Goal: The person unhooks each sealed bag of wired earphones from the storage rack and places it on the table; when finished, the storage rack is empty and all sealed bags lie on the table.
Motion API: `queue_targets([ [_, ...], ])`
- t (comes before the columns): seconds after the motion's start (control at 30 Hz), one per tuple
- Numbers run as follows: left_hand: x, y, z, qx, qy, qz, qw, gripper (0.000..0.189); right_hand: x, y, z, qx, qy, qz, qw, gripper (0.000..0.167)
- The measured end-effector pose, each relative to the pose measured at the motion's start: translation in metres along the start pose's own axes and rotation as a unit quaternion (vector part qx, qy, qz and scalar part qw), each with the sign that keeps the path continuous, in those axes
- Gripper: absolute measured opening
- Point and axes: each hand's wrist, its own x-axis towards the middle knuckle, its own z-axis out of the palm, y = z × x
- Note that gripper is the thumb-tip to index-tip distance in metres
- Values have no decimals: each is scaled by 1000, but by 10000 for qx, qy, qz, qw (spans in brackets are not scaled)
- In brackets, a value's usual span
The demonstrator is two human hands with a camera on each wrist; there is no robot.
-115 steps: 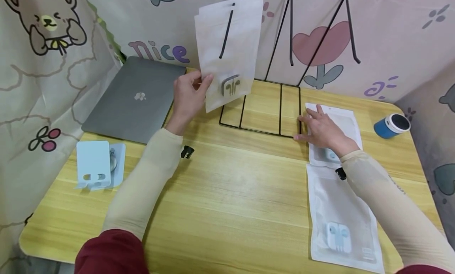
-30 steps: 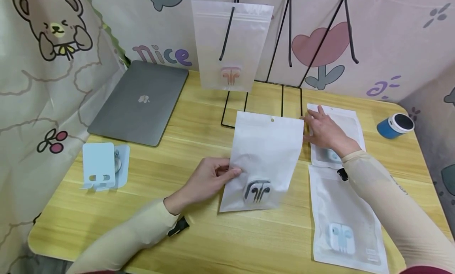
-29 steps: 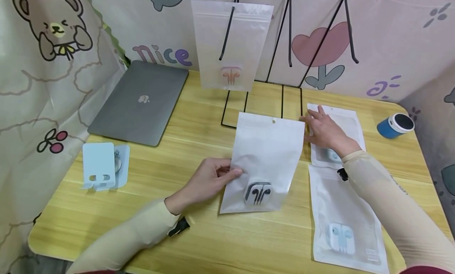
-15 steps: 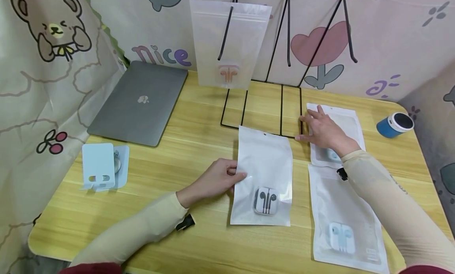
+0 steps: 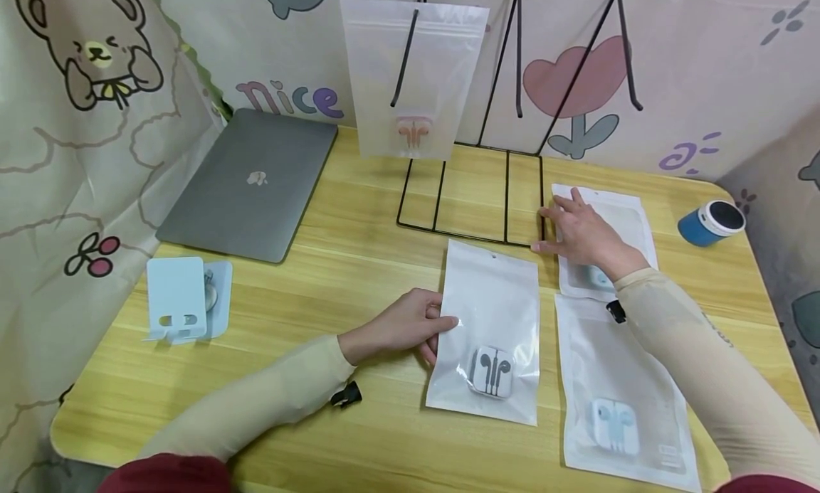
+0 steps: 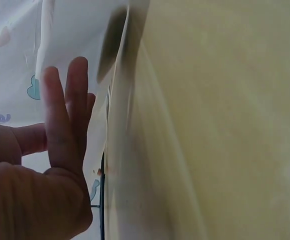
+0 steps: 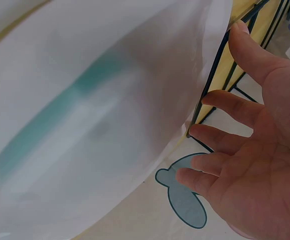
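My left hand (image 5: 410,327) pinches the left edge of a white pouch (image 5: 493,301) between thumb and fingers; the pouch lies low over the middle of the table. Dark-corded earphones (image 5: 492,372) in a clear square case show through its lower part. In the left wrist view the pouch (image 6: 150,150) is seen edge-on beside the hand's raised fingers. My right hand (image 5: 583,230), fingers loosely spread, has its fingertips at the right front corner of the black wire display rack (image 5: 506,194). A second pouch (image 5: 410,59), with pink earphones inside, hangs from the rack's left hook.
Two more earphone pouches lie on the right: an upper pouch (image 5: 628,208) partly under my right hand, and a lower pouch (image 5: 615,351) near my forearm. A blue jar-like cylinder (image 5: 705,224) stands far right. A grey laptop (image 5: 250,187) and a light-blue folding stand (image 5: 176,294) are on the left.
My left hand has taken the front pouch off the left hook, brought it toward me and lowered it to the table, lately shifting it right. The right hand stays at the rack corner.
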Motion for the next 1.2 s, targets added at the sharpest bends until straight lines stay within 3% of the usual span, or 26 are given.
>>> queue_targets([
  [0.27,5,0,7,-744,-430,-276,9959,21,0,1,0,-2,29,-21,10000,74],
  [0.53,4,2,12,-796,-443,-562,9943,20,0,2,0,4,53,-129,9999,74],
  [0.67,0,7,8,5,-346,-618,9975,18,-1,2,-1,31,27,-137,9999,74],
  [0.77,-3,12,2,742,-319,-593,9950,19,-1,3,-1,80,25,-103,9999,73],
  [0.97,-6,20,-13,1462,-338,-310,9882,23,-2,5,1,161,61,-48,9998,74],
  [1.07,-6,24,-24,1891,-87,97,9819,23,-3,6,1,242,85,-19,9997,75],
  [1.2,-4,32,-48,2330,605,554,9690,24,-4,7,2,310,167,-1,9994,75],
])
